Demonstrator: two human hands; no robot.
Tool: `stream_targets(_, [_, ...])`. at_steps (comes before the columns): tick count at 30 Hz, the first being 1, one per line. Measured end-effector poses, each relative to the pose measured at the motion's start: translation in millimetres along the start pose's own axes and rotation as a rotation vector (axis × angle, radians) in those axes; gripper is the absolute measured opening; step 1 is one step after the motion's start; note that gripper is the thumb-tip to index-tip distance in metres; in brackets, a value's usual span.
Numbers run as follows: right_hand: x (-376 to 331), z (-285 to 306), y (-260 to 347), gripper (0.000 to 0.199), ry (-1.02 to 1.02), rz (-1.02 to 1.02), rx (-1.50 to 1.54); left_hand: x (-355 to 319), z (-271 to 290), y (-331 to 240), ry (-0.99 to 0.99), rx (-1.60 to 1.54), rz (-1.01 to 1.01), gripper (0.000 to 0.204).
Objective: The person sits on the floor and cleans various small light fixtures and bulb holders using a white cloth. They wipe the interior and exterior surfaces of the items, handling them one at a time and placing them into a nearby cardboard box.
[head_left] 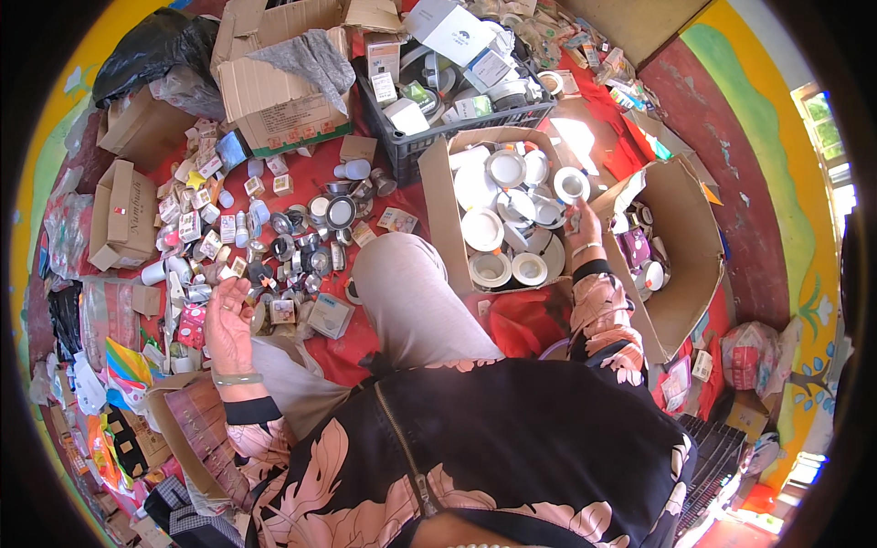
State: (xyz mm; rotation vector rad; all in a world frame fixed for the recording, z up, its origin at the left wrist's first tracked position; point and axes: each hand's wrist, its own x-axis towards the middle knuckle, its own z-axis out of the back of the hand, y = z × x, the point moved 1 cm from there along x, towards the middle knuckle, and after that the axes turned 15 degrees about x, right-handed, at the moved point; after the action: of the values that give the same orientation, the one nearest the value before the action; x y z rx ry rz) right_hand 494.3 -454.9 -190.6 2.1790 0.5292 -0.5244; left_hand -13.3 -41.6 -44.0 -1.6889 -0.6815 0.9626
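My right hand is at the right side of an open cardboard box, fingers closed at the lower edge of a round white downlight. Inside that box lie several white and silver-rimmed downlights, piled loosely. On the left, my left hand is raised with its fingers slightly bent and apart, holding nothing. It hovers near a heap of small silver spotlights and small white boxes on the red floor covering. A small pale box lies between that hand and my knee.
A second open carton on the right holds a purple packet and white lamps. Behind stands a dark plastic crate full of lamps and packaging. A large carton with grey cloth and a black bag are at the far left.
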Motion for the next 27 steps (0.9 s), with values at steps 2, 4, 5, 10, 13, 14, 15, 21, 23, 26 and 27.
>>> stream_targets(2, [1.4,13.6,-10.8,0.02,-0.037,0.01,-0.03,-0.1,-3.0,-0.7,-0.009,0.016,0.012,0.034])
stream_targets(4, [15.5,22.0,-20.9,0.021,-0.064,0.002,-0.031,0.3,-7.2,-2.4,-0.02,0.031,0.021,0.034])
stream_targets(5, [21.3,21.2,-24.1,0.019,-0.057,-0.016,-0.026,-0.6,-8.5,-3.1,-0.029,0.039,0.025,0.034])
stream_targets(10, [56.4,11.2,-48.2,0.017,-0.103,-0.065,-0.031,1.1,-6.0,-0.8,-0.036,0.076,0.041,0.034])
stream_targets(13, [78.7,22.5,-52.9,0.018,-0.303,-0.157,-0.337,3.1,-7.8,0.6,-0.043,0.081,0.052,0.034])
stream_targets(14, [86.3,28.9,-51.6,0.02,-0.342,-0.177,-0.4,4.4,-7.6,1.4,-0.044,0.078,0.058,0.034])
stream_targets(15, [89.1,29.0,-49.6,0.022,-0.415,-0.098,-0.439,4.9,-6.6,1.6,-0.052,0.071,0.059,0.034])
stream_targets(21, [24.5,-45.3,-13.5,0.028,-0.3,0.566,-1.589,3.6,-7.5,2.9,-0.065,0.103,0.055,0.035])
stream_targets(23, [27.0,-46.6,-13.7,0.045,-0.065,0.538,-1.865,5.3,-10.0,1.9,-0.064,0.115,0.067,0.035])
stream_targets(26, [27.1,-38.5,-28.8,0.049,-0.005,0.344,-2.045,4.9,-6.9,1.2,-0.058,0.118,0.064,0.036])
stream_targets(27, [30.9,-29.8,-33.4,0.052,-0.031,0.369,-2.055,4.3,-4.5,1.7,-0.057,0.113,0.057,0.036])
